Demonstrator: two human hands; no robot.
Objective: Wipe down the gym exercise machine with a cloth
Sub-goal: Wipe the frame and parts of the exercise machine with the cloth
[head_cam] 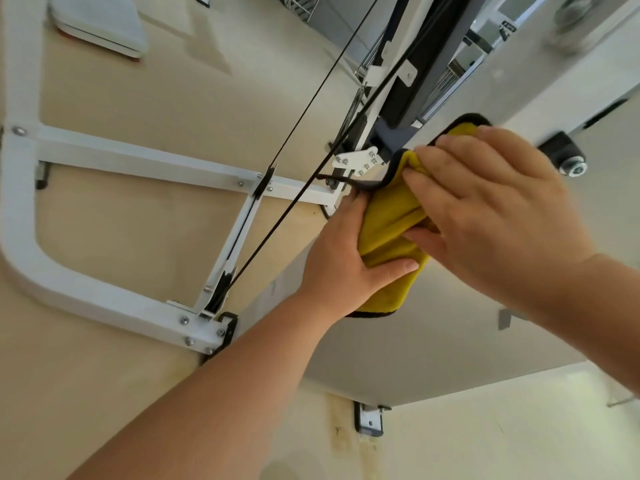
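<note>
Both hands hold the yellow microfibre cloth with a black edge [391, 220] against the white metal frame of the gym machine [104, 157], just beside a small bolted white bracket [353, 161]. The left hand [346, 258] grips the lower part of the cloth, with the thumb across it. The fingers [446, 161] of the right hand [502, 209] curl over the upper part. Thin black cables [308, 102] pass near.

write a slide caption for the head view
Left hand and right hand hold a yellow black-edged cloth by the white metal machine frame.
</note>
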